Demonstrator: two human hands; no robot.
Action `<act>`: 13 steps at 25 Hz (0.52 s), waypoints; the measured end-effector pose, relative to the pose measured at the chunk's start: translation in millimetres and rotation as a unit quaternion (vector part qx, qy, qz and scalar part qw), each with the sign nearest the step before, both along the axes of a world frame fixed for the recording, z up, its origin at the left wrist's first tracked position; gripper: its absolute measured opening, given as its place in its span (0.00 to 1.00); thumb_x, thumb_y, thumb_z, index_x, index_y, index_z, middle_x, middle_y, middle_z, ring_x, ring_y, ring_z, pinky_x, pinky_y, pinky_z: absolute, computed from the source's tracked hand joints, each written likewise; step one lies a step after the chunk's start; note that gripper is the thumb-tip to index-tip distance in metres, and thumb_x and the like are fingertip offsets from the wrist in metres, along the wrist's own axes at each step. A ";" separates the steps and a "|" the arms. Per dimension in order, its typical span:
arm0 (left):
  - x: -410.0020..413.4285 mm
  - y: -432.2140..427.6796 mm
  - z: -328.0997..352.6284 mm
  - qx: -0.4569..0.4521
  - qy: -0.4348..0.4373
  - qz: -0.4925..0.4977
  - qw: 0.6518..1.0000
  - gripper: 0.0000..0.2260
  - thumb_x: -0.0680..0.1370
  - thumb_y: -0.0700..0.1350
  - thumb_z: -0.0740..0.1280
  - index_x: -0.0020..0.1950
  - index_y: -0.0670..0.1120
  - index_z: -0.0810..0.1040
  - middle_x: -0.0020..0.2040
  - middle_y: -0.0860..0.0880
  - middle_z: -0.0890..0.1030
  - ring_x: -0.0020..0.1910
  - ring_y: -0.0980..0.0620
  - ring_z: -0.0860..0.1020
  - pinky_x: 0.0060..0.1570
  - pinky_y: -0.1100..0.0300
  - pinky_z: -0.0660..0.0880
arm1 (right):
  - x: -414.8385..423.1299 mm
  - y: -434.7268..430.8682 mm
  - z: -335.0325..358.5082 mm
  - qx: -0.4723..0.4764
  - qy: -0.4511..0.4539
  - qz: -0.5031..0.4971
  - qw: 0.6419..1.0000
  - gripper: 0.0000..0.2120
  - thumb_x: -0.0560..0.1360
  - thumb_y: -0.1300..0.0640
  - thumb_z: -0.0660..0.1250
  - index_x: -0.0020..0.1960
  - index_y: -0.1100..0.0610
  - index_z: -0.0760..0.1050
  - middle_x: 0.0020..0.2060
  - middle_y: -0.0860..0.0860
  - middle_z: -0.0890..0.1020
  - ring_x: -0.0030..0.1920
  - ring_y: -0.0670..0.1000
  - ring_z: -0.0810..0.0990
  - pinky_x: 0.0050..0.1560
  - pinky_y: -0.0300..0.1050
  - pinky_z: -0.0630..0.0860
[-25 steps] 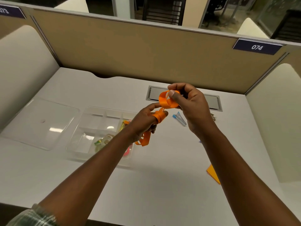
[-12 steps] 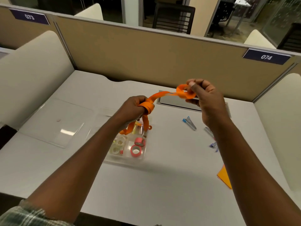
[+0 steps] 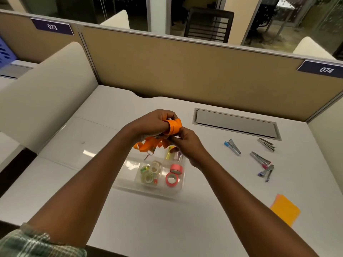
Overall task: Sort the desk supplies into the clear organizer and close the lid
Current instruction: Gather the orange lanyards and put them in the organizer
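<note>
Head view — flat orange strap (image 3: 173, 126) looped round left hand (image 3: 152, 123).

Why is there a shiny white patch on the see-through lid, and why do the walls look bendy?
Head view: the white patch is glare, a light reflecting off the clear lid. Head view: the wide-angle lens bows the partition, so its straight top edge looks curved. Head view: the orange strap looks sharp, not blurred.

A clear, glossy plastic organizer (image 3: 148, 190) sits on a smooth matt white desk (image 3: 148, 219); the orange strap (image 3: 174, 126) looks like woven cloth, the clips (image 3: 233, 147) shiny metal.
</note>
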State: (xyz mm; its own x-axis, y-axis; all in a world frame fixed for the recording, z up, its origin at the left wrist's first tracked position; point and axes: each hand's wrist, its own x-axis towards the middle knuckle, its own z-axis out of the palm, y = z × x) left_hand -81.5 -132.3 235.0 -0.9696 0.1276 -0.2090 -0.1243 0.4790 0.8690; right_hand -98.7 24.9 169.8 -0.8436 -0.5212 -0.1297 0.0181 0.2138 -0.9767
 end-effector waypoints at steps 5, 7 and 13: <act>-5.2 -25.3 -11.0 -0.014 -0.007 0.007 1.000 0.11 0.77 0.41 0.66 0.59 0.49 0.80 0.47 0.48 0.82 0.42 0.51 0.80 0.39 0.60 0.78 | -15.9 -28.0 -20.4 -0.029 -0.032 -0.056 0.997 0.12 0.80 0.55 0.67 0.62 0.52 0.75 0.53 0.55 0.84 0.50 0.53 0.85 0.46 0.46 0.83; -7.6 -35.0 -17.1 -0.011 0.000 0.038 0.999 0.15 0.77 0.41 0.67 0.63 0.51 0.78 0.49 0.49 0.82 0.41 0.52 0.78 0.38 0.62 0.75 | -22.5 -34.8 -30.8 -0.019 -0.041 -0.084 0.995 0.13 0.79 0.54 0.66 0.63 0.55 0.76 0.53 0.55 0.84 0.51 0.54 0.84 0.47 0.48 0.84; -32.6 -55.6 -42.6 0.123 0.060 0.248 0.959 0.12 0.81 0.43 0.59 0.57 0.48 0.81 0.35 0.49 0.76 0.35 0.52 0.73 0.39 0.57 0.75 | -44.5 -49.7 -63.9 0.044 -0.092 -0.136 0.985 0.14 0.79 0.56 0.66 0.63 0.56 0.75 0.54 0.54 0.83 0.52 0.55 0.83 0.42 0.43 0.81</act>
